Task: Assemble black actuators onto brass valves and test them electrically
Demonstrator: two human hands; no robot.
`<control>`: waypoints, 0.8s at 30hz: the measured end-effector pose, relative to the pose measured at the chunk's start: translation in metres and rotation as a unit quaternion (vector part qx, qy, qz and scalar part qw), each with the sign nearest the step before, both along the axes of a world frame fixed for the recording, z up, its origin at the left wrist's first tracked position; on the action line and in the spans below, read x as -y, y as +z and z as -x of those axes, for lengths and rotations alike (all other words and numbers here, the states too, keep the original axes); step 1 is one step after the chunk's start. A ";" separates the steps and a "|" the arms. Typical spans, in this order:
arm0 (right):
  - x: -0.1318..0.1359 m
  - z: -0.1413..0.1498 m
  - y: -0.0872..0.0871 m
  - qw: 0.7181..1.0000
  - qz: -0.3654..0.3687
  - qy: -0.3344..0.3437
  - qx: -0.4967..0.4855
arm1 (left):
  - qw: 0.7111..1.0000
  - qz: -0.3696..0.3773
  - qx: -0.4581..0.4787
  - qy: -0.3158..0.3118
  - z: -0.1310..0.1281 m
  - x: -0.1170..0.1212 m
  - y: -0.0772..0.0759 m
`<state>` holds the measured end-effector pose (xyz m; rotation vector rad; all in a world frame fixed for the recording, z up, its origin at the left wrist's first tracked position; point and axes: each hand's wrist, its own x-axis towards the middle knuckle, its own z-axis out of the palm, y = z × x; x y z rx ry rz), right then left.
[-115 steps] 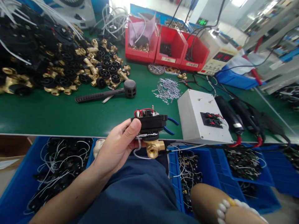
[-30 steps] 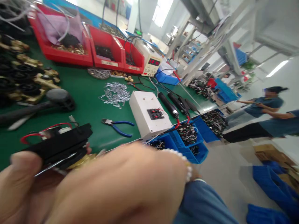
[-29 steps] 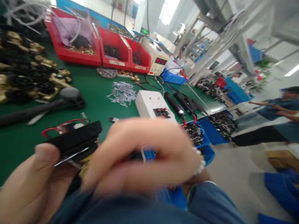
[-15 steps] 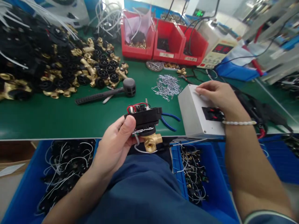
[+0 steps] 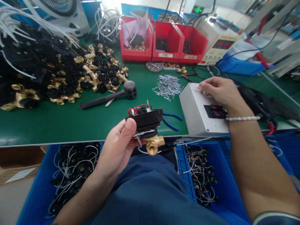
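Observation:
My left hand (image 5: pixel 119 140) is closed around an electric valve, held upright just past the bench's front edge. Its black actuator housing (image 5: pixel 146 120) is uncovered on top, showing red wires and small parts. Below sits a brass valve body (image 5: pixel 153 144), and a metal clip crosses between the two. A pale cable curls beneath. On the right, my right hand (image 5: pixel 220 92) rests over a light grey box (image 5: pixel 193 109) with its fingertips pinched on a small metal switch, mostly hidden. A black and red terminal block (image 5: pixel 214 111) is set into the same face.
A black mallet (image 5: pixel 110 96), blue-handled pliers (image 5: pixel 172 120) and a heap of metal clips (image 5: pixel 168 86) lie on the green bench (image 5: pixel 58 125). Brass valves (image 5: pixel 91 70) crowd the left. Red bins (image 5: pixel 136 53) and a power supply (image 5: pixel 217 47) stand behind; blue crates (image 5: pixel 35 190) sit below.
The view has shifted slightly. My left hand keeps the valve in nearly the same place, and my right hand's fingers stay at the box's top face, slightly differently bent.

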<state>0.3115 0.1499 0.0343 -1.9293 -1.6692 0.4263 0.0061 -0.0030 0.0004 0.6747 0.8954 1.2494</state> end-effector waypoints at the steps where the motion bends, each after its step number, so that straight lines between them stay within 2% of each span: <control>1: 0.000 0.000 0.001 1.000 0.000 -0.001 -0.001 | 1.000 -0.001 0.000 0.000 0.000 0.000 0.000; 15: 0.007 0.009 0.007 1.000 -0.002 -0.002 0.022 | 1.000 0.010 -0.009 0.001 -0.001 0.002 -0.001; 24: 0.001 0.006 0.002 1.000 -0.010 -0.014 -0.002 | 1.000 -0.001 0.010 -0.005 -0.003 0.001 -0.001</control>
